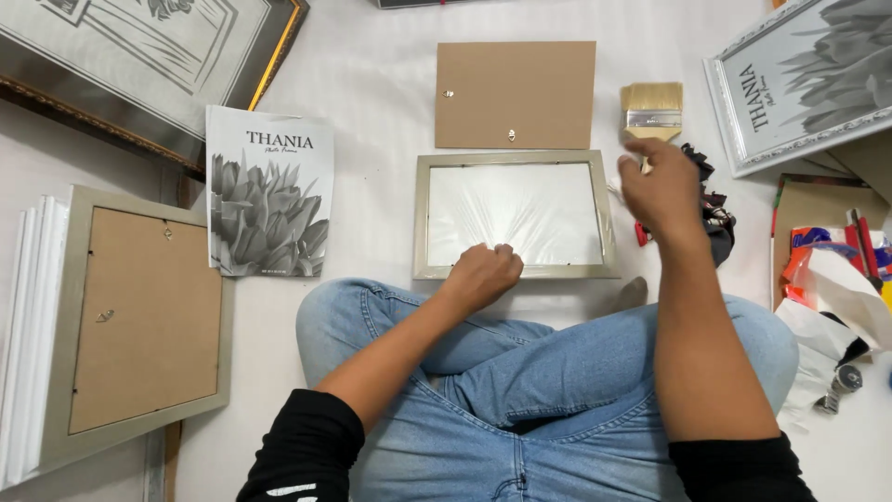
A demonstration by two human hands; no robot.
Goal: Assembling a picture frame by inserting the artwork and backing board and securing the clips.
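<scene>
A: What sits at the far left of the picture?

B: A stack of white frames (pixel 23 335) at the left edge, with a grey-framed picture frame (pixel 139 325) lying face down on it, brown backing up. In the upper left corner lies a large gold-edged frame (pixel 139 56). Just right of those, a printed paper insert (pixel 269 191) with grey flowers lies on the white floor sheet (pixel 372 84).

A: And the middle?

B: A brown backing board (pixel 516 93) lies at upper centre. Directly below it is an open silver frame (pixel 517 215), its glass showing. The left hand (pixel 483 274) rests on the lower edge of that frame, fingers clenched into a loose fist, holding nothing that I can see. The person sits cross-legged in blue jeans (pixel 520 381) just below.

A: The right side?

B: The right hand (pixel 662 191) is raised over the frame's right edge, gripping the handle of a flat paintbrush (pixel 651 112) whose bristles point to the top of the picture. A dark cloth (pixel 715 209) lies just beyond the hand. In the upper right corner sits a white ornate frame (pixel 799 84) with a flower print; below it, crumpled paper and packaging (pixel 827 288).
</scene>
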